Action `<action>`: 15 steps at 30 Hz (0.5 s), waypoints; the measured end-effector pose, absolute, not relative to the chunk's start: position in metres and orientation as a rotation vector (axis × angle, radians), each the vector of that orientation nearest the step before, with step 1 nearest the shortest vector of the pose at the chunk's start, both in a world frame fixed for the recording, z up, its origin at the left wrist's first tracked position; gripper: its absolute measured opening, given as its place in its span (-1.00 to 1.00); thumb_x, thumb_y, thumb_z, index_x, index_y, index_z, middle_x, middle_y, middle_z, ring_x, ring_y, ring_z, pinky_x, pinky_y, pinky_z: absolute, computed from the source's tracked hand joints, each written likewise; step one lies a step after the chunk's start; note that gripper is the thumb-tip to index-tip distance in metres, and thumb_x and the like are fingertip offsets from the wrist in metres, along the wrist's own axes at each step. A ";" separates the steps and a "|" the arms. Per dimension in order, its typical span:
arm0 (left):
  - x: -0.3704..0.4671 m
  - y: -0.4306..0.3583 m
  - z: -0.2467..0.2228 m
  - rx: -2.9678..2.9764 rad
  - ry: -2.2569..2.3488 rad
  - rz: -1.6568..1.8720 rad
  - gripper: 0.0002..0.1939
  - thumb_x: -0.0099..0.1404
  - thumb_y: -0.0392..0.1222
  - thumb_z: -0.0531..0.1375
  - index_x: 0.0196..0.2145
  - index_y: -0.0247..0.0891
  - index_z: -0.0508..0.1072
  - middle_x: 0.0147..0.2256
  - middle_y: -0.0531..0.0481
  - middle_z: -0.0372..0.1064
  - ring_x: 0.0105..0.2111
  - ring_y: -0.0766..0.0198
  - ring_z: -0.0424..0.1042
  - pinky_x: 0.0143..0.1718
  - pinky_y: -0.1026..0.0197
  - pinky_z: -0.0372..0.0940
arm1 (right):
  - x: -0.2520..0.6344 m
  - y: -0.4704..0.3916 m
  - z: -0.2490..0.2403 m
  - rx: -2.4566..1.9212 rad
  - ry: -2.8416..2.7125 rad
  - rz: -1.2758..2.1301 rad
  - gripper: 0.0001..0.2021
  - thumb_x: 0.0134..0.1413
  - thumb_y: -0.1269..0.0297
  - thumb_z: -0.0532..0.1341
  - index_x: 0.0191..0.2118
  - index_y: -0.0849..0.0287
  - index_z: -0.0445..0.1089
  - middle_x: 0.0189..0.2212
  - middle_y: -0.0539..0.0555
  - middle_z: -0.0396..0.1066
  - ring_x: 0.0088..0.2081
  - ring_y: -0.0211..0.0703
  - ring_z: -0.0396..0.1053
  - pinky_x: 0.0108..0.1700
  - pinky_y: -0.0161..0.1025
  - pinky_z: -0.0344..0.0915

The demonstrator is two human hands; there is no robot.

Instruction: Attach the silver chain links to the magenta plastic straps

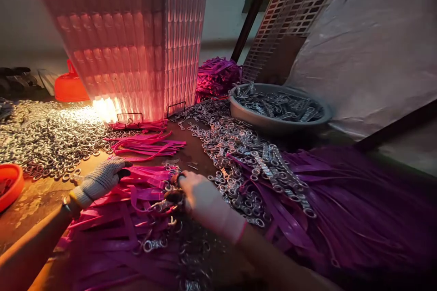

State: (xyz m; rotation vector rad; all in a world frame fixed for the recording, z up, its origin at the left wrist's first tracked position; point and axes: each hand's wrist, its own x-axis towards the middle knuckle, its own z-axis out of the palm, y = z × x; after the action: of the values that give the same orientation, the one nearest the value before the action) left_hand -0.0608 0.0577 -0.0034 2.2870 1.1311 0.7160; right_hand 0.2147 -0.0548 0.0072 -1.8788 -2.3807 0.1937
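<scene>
1. Pink and magenta straps (145, 177) lie loosely heaped across the middle of the brown table (29, 198), many crossing one another; metal fittings lie among their right-hand ends.
2. Left hand (102, 177): in a pale dotted glove with dark fingertips, it is over the left part of these straps. Two dark tips show a narrow gap; whether a strap is pinched cannot be told.
3. Right hand (201, 195): in a pale glove, it is at the straps' right-hand ends, among the metal fittings. Its fingers are curled inward; the exact grip is hidden, so what it holds cannot be told.
4. Silver clasps (235, 145) form a heap beyond and to the right of the right hand. Purple straps (334, 200) spread out at the right, partly under the heap.
5. A grey basin (259, 122) filled with metal pieces stands behind the heap.
6. Shiny metal rings (44, 138) cover the table's left side, between an orange bowl (18, 182) in front and a red-orange cover (70, 87) behind.
7. Clear ribbed panels (119, 50) stand upright at the rear, glowing brightly at the lower left. A purple bundle (218, 75) sits just right of them.
</scene>
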 end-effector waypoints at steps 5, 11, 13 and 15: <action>-0.032 0.040 -0.002 1.311 1.079 0.808 -0.63 0.24 0.06 0.24 -0.17 -0.31 0.49 -0.59 0.12 0.27 -0.75 0.52 0.03 -0.76 0.42 -0.10 | 0.282 -0.031 -0.031 -2.421 -2.194 0.212 -0.73 0.07 0.56 0.06 -0.21 0.26 0.46 -0.20 0.26 0.50 -0.16 0.01 0.49 -0.25 -0.23 0.22; -0.008 0.048 0.015 0.604 0.807 0.737 -0.62 0.24 0.04 0.26 -0.27 -0.41 0.43 -0.37 -0.13 0.45 -0.54 0.38 0.41 -0.76 0.48 0.01 | 0.303 -0.016 -0.063 -2.419 -2.210 0.149 -0.69 0.02 0.64 0.03 -0.25 0.28 0.49 -0.22 0.31 0.50 -0.23 0.04 0.51 -0.33 -0.21 0.19; -0.008 0.047 0.020 0.565 0.682 0.634 -0.53 0.30 0.11 0.18 -0.18 -0.45 0.44 -0.31 -0.20 0.47 -0.47 0.31 0.45 -0.75 0.46 0.05 | 0.304 -0.017 -0.066 -2.381 -2.202 0.135 -0.69 0.01 0.64 0.04 -0.27 0.27 0.49 -0.23 0.29 0.51 -0.21 0.03 0.50 -0.30 -0.21 0.18; -0.007 0.043 0.024 0.553 0.587 0.545 -0.45 0.31 0.17 0.13 -0.11 -0.48 0.43 -0.27 -0.25 0.47 -0.41 0.26 0.47 -0.73 0.44 0.08 | 0.307 -0.019 -0.066 -2.342 -2.179 0.121 -0.71 -0.01 0.65 0.05 -0.31 0.27 0.48 -0.24 0.28 0.51 -0.17 0.04 0.47 -0.25 -0.20 0.18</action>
State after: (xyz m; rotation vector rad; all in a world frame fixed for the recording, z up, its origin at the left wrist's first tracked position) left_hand -0.0068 0.0434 0.0241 0.5529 0.5873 0.5447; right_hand 0.3065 -0.0190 -0.0660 -2.3421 -2.1787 0.1205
